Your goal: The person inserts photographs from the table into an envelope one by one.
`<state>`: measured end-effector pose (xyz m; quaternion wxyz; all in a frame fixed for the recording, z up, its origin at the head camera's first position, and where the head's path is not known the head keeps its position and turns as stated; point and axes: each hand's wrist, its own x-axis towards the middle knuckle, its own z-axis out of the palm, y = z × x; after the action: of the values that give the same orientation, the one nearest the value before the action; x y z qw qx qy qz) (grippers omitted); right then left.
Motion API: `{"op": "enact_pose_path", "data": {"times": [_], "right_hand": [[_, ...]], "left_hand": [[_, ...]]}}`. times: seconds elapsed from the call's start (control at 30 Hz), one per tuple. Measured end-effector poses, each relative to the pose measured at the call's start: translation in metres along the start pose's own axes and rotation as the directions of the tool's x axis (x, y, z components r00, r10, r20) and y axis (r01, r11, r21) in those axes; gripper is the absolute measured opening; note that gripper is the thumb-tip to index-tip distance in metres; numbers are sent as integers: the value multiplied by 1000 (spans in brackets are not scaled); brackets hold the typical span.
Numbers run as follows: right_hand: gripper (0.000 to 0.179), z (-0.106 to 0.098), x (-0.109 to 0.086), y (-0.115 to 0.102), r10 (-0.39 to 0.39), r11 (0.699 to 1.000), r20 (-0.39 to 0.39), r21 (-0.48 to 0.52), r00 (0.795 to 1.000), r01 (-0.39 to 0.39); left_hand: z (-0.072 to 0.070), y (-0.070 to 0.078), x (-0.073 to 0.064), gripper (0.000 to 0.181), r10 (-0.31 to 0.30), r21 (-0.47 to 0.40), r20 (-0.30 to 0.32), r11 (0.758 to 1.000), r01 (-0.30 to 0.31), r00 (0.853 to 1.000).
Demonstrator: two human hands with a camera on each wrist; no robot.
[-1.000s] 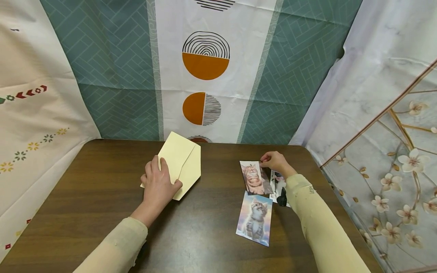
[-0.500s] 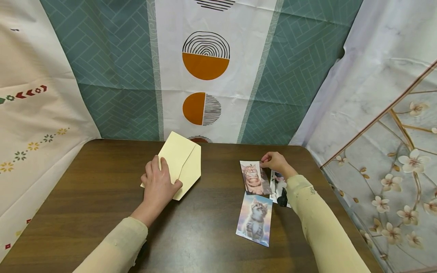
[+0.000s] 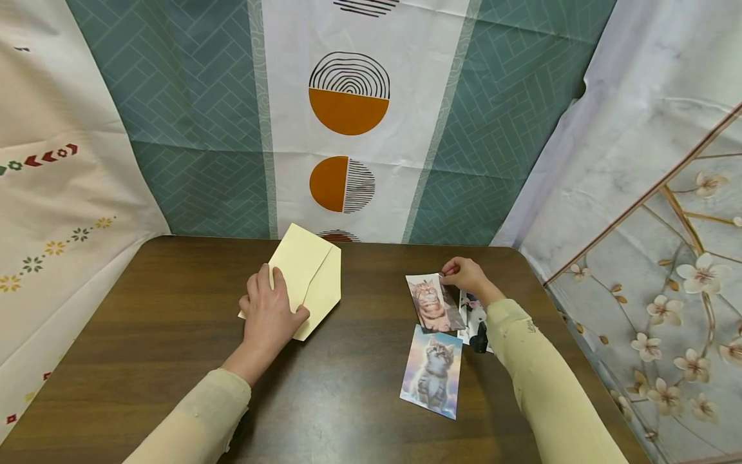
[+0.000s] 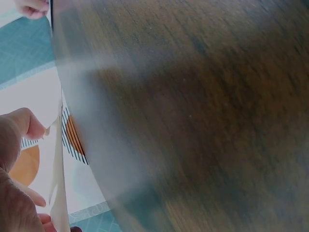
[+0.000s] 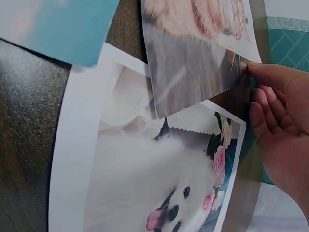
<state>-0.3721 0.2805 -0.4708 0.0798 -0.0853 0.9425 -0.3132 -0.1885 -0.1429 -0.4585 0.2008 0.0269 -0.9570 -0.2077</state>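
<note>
My left hand grips the cream envelope at its near left side, thumb on the near edge and fingers along the left edge. In the left wrist view the envelope shows almost edge-on. My right hand pinches the far right corner of an orange cat picture between thumb and finger. A darker greyish part shows along that picture's right side. Partly under it lies a white dog photo. Nearer stands out a grey kitten picture, flat on the table.
All lies on a dark brown wooden table. A patterned curtain hangs behind its far edge, with a floral cloth on the right and a cream cloth on the left.
The orange cat picture turns very slightly in my right hand, its left edge shifting a little left. My left hand and the envelope stay where they were.
</note>
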Motion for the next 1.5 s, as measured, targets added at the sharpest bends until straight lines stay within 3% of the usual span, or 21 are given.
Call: {"op": "enact_pose_path", "data": {"times": [0.13,0.37,0.57,0.73,1.0,1.17,1.5], "right_hand": [[22,1,1,2,-28,1000,-7,8,1000,28],[24,0,-1,3,-42,997,-12,66,999,43],[23,-3,-3,1,-11,981,-2,192,1000,12],[24,-6,-3,-1,21,940,15,341,1000,-24],[27,-13,-3,-5,1,861,74,507,997,-38],[26,-18,-2,-10,-22,821,100,570,995,-39],[21,-20,-1,-28,-22,754,112,655,993,-57]], "left_hand": [[-1,1,0,87,-5,4,15,1000,5,1000],[1,1,0,87,15,8,-16,1000,-15,1000],[1,1,-1,87,17,7,-28,1000,-16,999],[0,3,0,87,8,9,-7,1000,-8,1000],[-2,4,1,86,-4,17,33,1000,3,999],[-1,3,0,86,9,13,-2,1000,-9,1000],[-1,2,1,87,11,6,-5,1000,-11,1000]]}}
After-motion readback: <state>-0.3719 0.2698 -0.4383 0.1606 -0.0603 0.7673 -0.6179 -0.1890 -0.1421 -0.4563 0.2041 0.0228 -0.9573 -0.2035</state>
